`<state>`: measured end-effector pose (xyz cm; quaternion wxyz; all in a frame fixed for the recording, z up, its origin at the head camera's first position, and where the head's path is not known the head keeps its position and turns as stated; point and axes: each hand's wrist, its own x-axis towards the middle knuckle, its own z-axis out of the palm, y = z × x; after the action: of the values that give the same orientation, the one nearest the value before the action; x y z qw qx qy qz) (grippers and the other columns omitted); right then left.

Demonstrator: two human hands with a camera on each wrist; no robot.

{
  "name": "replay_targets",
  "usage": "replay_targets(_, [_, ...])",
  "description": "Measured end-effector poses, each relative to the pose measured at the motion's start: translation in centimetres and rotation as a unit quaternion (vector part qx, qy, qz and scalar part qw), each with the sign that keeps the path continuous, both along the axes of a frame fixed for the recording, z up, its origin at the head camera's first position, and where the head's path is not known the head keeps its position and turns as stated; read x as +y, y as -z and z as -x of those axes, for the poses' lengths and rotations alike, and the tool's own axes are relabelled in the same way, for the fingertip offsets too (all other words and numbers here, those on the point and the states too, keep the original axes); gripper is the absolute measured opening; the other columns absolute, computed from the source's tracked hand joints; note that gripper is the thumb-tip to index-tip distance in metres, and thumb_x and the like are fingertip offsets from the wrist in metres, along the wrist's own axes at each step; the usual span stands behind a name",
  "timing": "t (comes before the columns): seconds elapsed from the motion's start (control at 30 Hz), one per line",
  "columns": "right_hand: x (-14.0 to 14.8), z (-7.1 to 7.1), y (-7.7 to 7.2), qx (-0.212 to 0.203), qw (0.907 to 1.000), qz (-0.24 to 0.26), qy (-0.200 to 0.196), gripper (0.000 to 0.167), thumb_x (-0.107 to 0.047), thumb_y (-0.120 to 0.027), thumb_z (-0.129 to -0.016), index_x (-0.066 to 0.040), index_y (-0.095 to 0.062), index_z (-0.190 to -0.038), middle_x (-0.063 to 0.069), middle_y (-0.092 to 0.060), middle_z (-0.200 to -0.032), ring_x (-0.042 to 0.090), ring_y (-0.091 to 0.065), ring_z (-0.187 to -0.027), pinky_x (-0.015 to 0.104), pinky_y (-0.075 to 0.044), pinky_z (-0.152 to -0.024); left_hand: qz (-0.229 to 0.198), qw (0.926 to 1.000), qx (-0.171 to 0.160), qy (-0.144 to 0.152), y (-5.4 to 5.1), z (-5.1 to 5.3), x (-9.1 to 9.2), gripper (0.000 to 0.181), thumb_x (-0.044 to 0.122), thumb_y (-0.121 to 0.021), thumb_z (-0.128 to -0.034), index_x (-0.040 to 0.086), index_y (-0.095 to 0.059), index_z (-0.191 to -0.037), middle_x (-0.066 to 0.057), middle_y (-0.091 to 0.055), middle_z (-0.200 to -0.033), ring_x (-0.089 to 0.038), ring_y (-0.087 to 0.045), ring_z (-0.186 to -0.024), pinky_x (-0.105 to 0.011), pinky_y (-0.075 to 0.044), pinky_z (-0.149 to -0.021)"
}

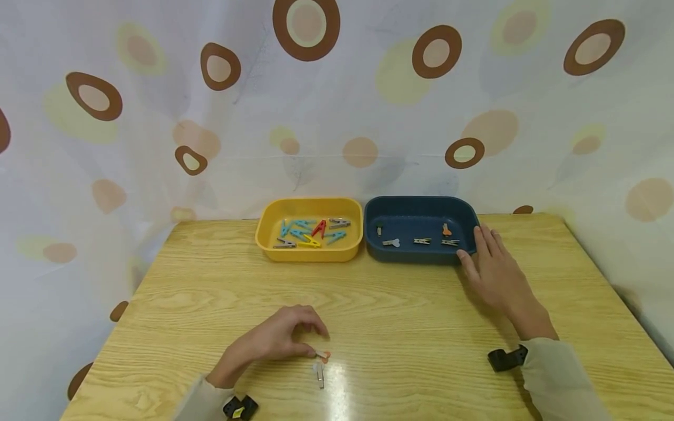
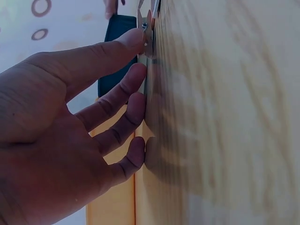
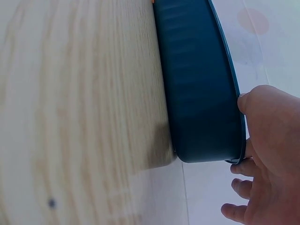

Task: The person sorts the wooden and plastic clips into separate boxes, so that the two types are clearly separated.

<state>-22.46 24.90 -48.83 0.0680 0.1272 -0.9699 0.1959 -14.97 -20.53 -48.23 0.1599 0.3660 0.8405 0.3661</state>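
Note:
My left hand (image 1: pixel 281 336) hovers low over the table with curved fingers spread from the thumb. Its thumb tip touches a small wooden clothespin with an orange decoration (image 1: pixel 322 355); the fingertips stay apart from it. Just below lies another small clothespin with a pale decoration (image 1: pixel 320 374). My right hand (image 1: pixel 497 272) rests against the right front corner of the dark blue bin (image 1: pixel 416 255), fingers extended along the outside and thumb at the rim. Inside that bin lie several small clothespins, including one with an orange decoration (image 1: pixel 446 230) and one with a white heart (image 1: pixel 391 242).
A yellow bin (image 1: pixel 310 255) stands left of the blue one, holding several larger clothespins in blue, grey, red (image 1: pixel 319 228) and yellow. Both bins sit at the back of the wooden table (image 1: pixel 379 316), before a patterned curtain (image 1: pixel 326 128).

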Motion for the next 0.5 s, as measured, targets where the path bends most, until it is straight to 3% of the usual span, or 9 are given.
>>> replay_targets(0.3, [0.0,0.1,0.0,-0.002,1.0,0.002,-0.001,0.078,-0.047,-0.029,-0.112,0.01,-0.007,-0.16,0.035,-0.007,-0.165,0.051,-0.003,-0.153,0.063,-0.01,-0.121,0.007,0.9994,0.032,0.009,-0.07,-0.36,0.78,0.013,0.007,-0.079,-0.0905,0.014,-0.077,-0.101,0.006,-0.07,-0.101,-0.01,-0.062,-0.094,-0.03,-0.052,-0.088])
replay_targets(0.5, [0.06,0.03,0.05,-0.002,1.0,0.002,0.0,0.077,-0.046,-0.03,-0.112,0.01,-0.007,-0.16,0.034,-0.006,-0.165,0.051,-0.004,-0.153,0.063,-0.01,-0.121,0.004,0.9987,0.049,0.007,0.11,-0.38,0.87,0.011,0.005,-0.076,-0.093,0.015,-0.077,-0.097,0.007,-0.071,-0.097,-0.008,-0.064,-0.091,-0.032,-0.052,-0.088])
